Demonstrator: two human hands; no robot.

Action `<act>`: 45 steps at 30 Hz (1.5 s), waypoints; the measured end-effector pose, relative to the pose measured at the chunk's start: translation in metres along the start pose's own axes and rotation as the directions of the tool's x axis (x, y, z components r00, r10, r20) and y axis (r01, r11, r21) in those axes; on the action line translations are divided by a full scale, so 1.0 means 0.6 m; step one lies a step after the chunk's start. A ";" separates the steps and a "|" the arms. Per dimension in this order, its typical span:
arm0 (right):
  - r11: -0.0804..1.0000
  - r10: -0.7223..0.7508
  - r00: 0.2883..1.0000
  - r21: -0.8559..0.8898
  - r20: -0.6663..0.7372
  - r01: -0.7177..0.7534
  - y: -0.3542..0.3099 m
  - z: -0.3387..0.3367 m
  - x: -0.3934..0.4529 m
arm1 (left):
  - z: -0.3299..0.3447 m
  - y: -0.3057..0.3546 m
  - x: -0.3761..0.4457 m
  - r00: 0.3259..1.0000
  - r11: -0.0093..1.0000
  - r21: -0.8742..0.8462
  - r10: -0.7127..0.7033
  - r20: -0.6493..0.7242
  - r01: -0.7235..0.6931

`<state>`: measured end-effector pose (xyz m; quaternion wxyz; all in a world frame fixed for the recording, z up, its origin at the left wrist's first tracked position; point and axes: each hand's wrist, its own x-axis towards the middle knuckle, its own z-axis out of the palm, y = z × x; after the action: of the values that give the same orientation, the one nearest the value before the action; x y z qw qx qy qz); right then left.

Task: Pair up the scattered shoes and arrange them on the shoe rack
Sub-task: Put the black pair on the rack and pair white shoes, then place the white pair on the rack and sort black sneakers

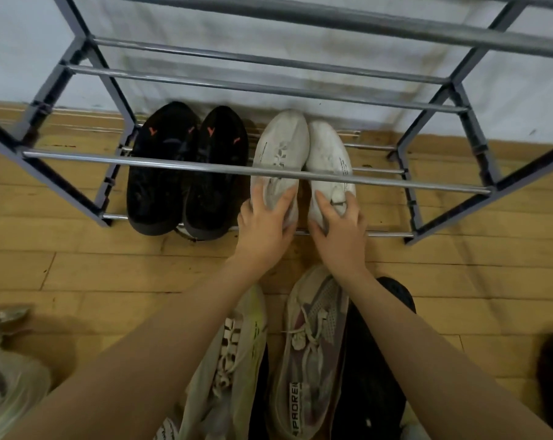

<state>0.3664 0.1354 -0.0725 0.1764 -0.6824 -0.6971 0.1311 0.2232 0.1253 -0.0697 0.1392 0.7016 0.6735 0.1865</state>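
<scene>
Nearest the lens, two worn mesh sneakers lie on the wooden plank floor (pixel 78 274) in front of the shoe rack (pixel 259 168): a cream one with yellow-green trim (pixel 237 350) and a grey-pink one (pixel 313 354) with knotted laces and a heel strip reading "PRORE…", the rest cut off. A black shoe (pixel 376 360) lies against the grey-pink one's right side. Blurred pale shoes (pixel 5 369) sit at the frame's lower left.

Both bare forearms reach to the rack's lowest tier. The left hand (pixel 264 227) has its fingers curled over the heel of the left white sneaker (pixel 279 160), and the right hand (pixel 338 227) likewise grips the heel of the right white sneaker (pixel 329 163). These smooth, rounded white shoes sit side by side, toes toward the wall, small printed lettering on their sides too fine to read.

Left of them on the same tier rests a pair of black knit sneakers (pixel 186 166) with orange marks near the toes. The rack is grey metal frame with shiny round chrome bars.
</scene>
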 end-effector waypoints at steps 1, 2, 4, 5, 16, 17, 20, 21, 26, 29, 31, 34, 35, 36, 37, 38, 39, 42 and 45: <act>1.000 -0.029 0.999 0.000 0.022 0.029 0.007 0.001 -0.002 | 0.003 -0.004 -0.006 0.999 0.999 0.036 0.030 0.023 -0.031; 0.998 -0.059 0.998 0.002 0.032 0.059 0.014 0.001 -0.004 | 0.004 -0.008 -0.010 0.997 0.995 0.069 0.067 0.032 -0.069; 0.995 -0.103 0.994 0.001 0.043 0.103 0.024 0.000 -0.007 | 0.002 -0.015 -0.014 0.993 0.991 0.072 0.107 0.052 -0.110; 0.993 -0.115 0.992 0.004 0.049 0.114 0.026 0.000 -0.007 | 0.001 -0.017 -0.014 0.992 0.991 0.058 0.114 0.055 -0.117; 0.995 -0.068 0.989 0.064 -0.129 0.076 0.014 0.012 -0.008 | 0.007 -0.013 -0.020 0.969 0.982 0.015 0.186 -0.163 -0.186; 0.994 -0.076 0.988 0.071 -0.132 0.086 0.018 0.011 -0.003 | 0.009 -0.014 -0.018 0.970 0.982 0.027 0.189 -0.154 -0.187; 0.987 -0.120 0.989 0.093 -0.088 0.128 0.021 0.013 0.009 | 0.012 -0.019 -0.012 0.984 0.988 0.016 0.156 -0.083 -0.155; 0.986 -0.131 0.990 0.098 -0.060 0.137 0.019 0.015 0.010 | 0.011 -0.020 -0.011 0.989 0.991 -0.003 0.133 -0.061 -0.134; 0.977 -0.170 0.981 0.114 -0.089 0.180 0.007 0.027 0.001 | 0.009 -0.025 -0.018 0.989 0.991 -0.034 0.131 -0.069 -0.133; 0.979 -0.195 0.980 0.047 -0.051 0.197 0.015 0.032 -0.005 | 0.012 -0.030 -0.026 0.989 0.990 -0.039 0.135 -0.062 -0.137; 0.979 -0.201 0.979 -0.019 -0.013 0.201 0.019 0.036 -0.006 | 0.014 -0.034 -0.025 0.990 0.991 -0.025 0.129 -0.055 -0.131; 0.978 -0.192 0.981 -0.078 0.010 0.192 0.020 0.044 -0.003 | 0.013 -0.032 -0.019 0.993 0.993 0.011 0.114 -0.033 -0.114; 0.979 -0.182 0.983 -0.085 0.019 0.183 0.019 0.044 -0.002 | 0.013 -0.031 -0.019 0.994 0.994 0.021 0.110 -0.020 -0.109; 0.981 -0.173 0.985 -0.088 0.026 0.174 0.019 0.043 -0.002 | 0.012 -0.031 -0.019 0.994 0.994 0.028 0.108 -0.008 -0.107; 0.983 -0.164 0.986 -0.085 0.029 0.166 0.018 0.040 -0.003 | 0.011 -0.031 -0.019 0.994 0.993 0.035 0.108 0.002 -0.108; 0.984 -0.157 0.987 -0.076 0.033 0.159 0.017 0.035 -0.004 | 0.008 -0.031 -0.019 0.994 0.993 0.050 0.110 0.013 -0.110; 0.986 -0.151 0.988 -0.064 0.042 0.154 0.014 0.030 -0.006 | 0.004 -0.030 -0.019 0.994 0.991 0.078 0.110 0.026 -0.111; 0.991 -0.124 0.988 -0.038 0.089 0.128 0.009 0.010 -0.017 | -0.009 -0.022 -0.025 0.995 0.977 0.189 0.086 0.053 -0.095; 0.995 -0.103 0.990 0.017 0.093 0.102 0.012 -0.015 -0.047 | -0.020 -0.015 -0.056 0.993 0.972 0.210 0.114 -0.019 -0.107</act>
<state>0.3770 0.1070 -0.0691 0.1542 -0.6379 -0.7379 0.1577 0.2088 0.0913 -0.0656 0.0437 0.7458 0.6513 0.1330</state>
